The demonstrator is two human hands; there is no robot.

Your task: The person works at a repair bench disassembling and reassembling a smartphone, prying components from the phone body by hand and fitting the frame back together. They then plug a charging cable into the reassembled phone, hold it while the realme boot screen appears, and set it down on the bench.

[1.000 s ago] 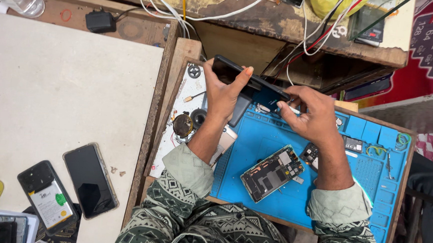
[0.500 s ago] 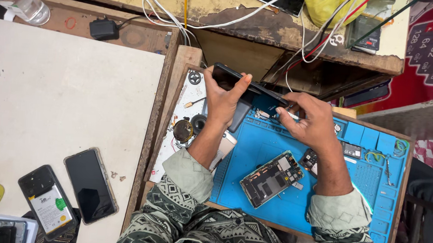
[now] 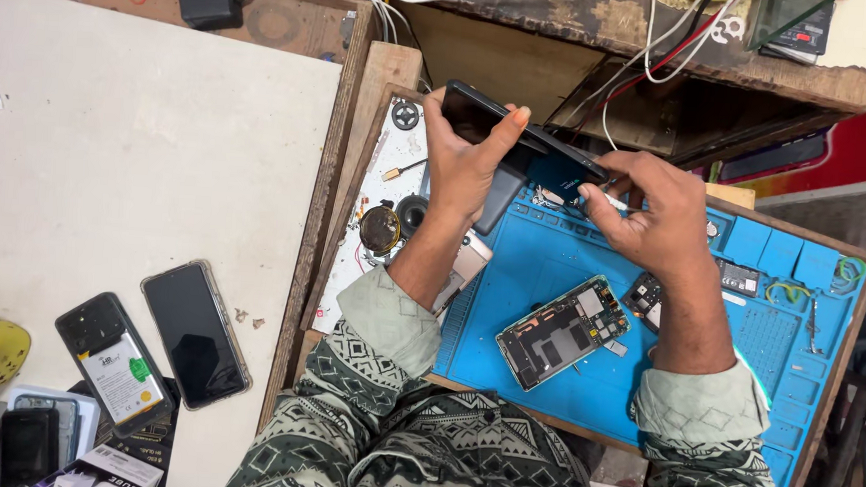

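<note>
My left hand (image 3: 465,162) grips the near end of a dark phone (image 3: 479,114), holding it tilted above the far edge of a blue work mat (image 3: 552,261). My right hand (image 3: 655,215) pinches a small thin tool against the phone's other end (image 3: 580,172). An opened phone body (image 3: 560,332) with its circuit board showing lies on the mat below my right wrist. Both sleeves have a green and white pattern.
A white board (image 3: 128,155) covers the left side, with two phones (image 3: 195,331) (image 3: 115,359) lying near its front edge. Small parts and a round coil (image 3: 380,228) lie beside the mat. Cables (image 3: 655,57) and a black adapter (image 3: 209,4) sit on the wooden shelf behind.
Both hands have stayed on the dark phone in nearly the same pose. The view has shifted a little.
</note>
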